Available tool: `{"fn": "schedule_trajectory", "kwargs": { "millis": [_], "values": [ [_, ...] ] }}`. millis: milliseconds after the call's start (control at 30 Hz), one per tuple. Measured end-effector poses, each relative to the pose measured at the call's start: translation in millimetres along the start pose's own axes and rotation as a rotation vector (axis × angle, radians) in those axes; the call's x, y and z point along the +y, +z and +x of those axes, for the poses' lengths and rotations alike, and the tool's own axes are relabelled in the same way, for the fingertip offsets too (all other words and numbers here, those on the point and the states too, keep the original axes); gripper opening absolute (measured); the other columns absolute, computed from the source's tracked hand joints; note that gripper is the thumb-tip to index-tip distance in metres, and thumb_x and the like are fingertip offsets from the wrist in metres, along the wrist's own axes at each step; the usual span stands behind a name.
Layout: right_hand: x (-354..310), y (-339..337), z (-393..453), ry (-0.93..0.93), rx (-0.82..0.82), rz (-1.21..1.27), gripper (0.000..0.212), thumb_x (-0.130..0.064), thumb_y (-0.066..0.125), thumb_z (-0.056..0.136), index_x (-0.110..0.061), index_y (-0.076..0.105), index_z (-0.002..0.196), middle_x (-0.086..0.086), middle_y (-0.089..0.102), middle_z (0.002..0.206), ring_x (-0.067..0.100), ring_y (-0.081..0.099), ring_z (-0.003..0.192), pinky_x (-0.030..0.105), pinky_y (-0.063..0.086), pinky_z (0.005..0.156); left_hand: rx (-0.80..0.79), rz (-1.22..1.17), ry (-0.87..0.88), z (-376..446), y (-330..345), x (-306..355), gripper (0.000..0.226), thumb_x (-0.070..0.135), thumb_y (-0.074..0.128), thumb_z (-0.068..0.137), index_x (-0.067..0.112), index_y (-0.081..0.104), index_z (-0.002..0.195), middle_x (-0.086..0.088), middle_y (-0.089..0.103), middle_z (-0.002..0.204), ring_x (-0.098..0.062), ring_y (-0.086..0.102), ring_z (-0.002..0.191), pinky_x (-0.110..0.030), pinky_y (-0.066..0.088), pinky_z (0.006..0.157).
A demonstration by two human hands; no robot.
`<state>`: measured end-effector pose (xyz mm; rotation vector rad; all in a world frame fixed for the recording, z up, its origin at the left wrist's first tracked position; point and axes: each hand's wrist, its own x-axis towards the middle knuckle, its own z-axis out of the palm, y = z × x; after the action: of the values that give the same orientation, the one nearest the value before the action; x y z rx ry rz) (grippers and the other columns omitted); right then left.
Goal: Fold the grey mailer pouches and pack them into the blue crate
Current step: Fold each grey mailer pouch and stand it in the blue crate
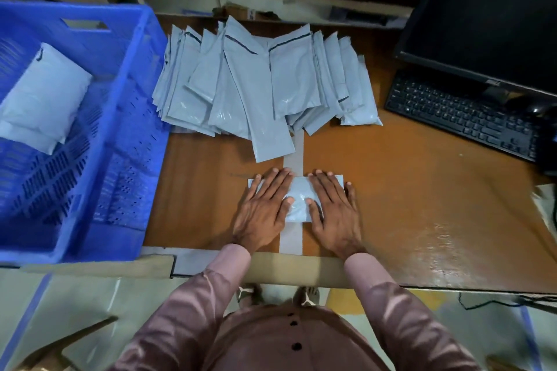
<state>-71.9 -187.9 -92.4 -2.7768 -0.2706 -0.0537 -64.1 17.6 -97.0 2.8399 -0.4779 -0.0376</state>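
Plastic film, thin and glossy, makes up the folded pouch (297, 200) lying near the front edge of the counter (407, 205), and it looks light, soft and slippery. Both hands lie flat on it with straight fingers, grasping nothing: the left hand (265, 205) presses its left half, the right hand (333, 208) its right half. Such film will likely spring open once released, so a pinch across the doubled layers at a short end seems the safest hold. Unfolded grey pouches (262, 84) fan out in a loose pile toward the back edge. The blue crate (132, 117) stands at the counter's left edge, with one folded bundle (42, 99) already inside.
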Motion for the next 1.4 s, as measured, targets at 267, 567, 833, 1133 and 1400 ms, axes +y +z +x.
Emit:
{"fn": "schedule_trajectory", "kwargs": {
  "millis": [267, 567, 833, 1133, 1400],
  "values": [
    [-15, -1, -15, 0.016, 0.058, -0.098, 0.056, -0.041, 0.031, 0.107, -0.014, 0.048, 0.153, 0.007, 0.048, 0.157, 0.026, 0.036, 0.151, 0.054, 0.02, 0.126, 0.003, 0.02, -0.056, -12, -6, 0, 0.055, 0.042, 0.025, 0.112, 0.024, 0.028, 0.163, 0.01, 0.024, 0.169, -0.012, 0.02, 0.157, -0.032, -0.002, 0.128],
    [-13, 8, -6, -0.086, 0.036, -0.034, 0.053, -0.036, 0.031, 0.11, -0.02, 0.036, 0.16, -0.003, 0.036, 0.166, 0.018, 0.021, 0.157, 0.046, 0.013, 0.129, 0.033, 0.016, -0.001, -7, -7, -4, 0.058, 0.038, 0.03, 0.109, 0.018, 0.03, 0.163, 0.004, 0.027, 0.169, -0.013, 0.015, 0.158, -0.038, 0.009, 0.129],
    [-13, 7, -1, -0.067, -0.002, -0.028, 0.054, -0.038, 0.034, 0.11, -0.023, 0.032, 0.162, -0.005, 0.032, 0.167, 0.014, 0.016, 0.158, 0.048, 0.012, 0.129, -0.006, -0.014, 0.004, -2, -6, -6, 0.056, 0.038, 0.024, 0.112, 0.022, 0.019, 0.166, 0.008, 0.015, 0.172, -0.009, 0.003, 0.159, -0.04, 0.006, 0.13],
    [-13, 10, 1, -0.054, -0.035, -0.028, 0.057, -0.041, 0.033, 0.109, -0.023, 0.029, 0.163, -0.006, 0.027, 0.169, 0.015, 0.012, 0.159, 0.048, 0.01, 0.129, -0.041, 0.013, 0.004, 0, -1, -9, 0.058, 0.04, 0.023, 0.112, 0.022, 0.014, 0.166, 0.008, 0.008, 0.173, -0.009, 0.0, 0.159, -0.042, 0.008, 0.13],
    [-14, 11, 1, -0.055, -0.039, -0.042, 0.055, -0.041, 0.032, 0.11, -0.026, 0.029, 0.163, -0.007, 0.027, 0.169, 0.014, 0.013, 0.159, 0.048, 0.012, 0.129, -0.051, 0.025, -0.005, 0, -5, -7, 0.057, 0.041, 0.021, 0.112, 0.023, 0.013, 0.166, 0.01, 0.007, 0.173, -0.008, 0.0, 0.159, -0.039, 0.004, 0.13]
  ]
}}
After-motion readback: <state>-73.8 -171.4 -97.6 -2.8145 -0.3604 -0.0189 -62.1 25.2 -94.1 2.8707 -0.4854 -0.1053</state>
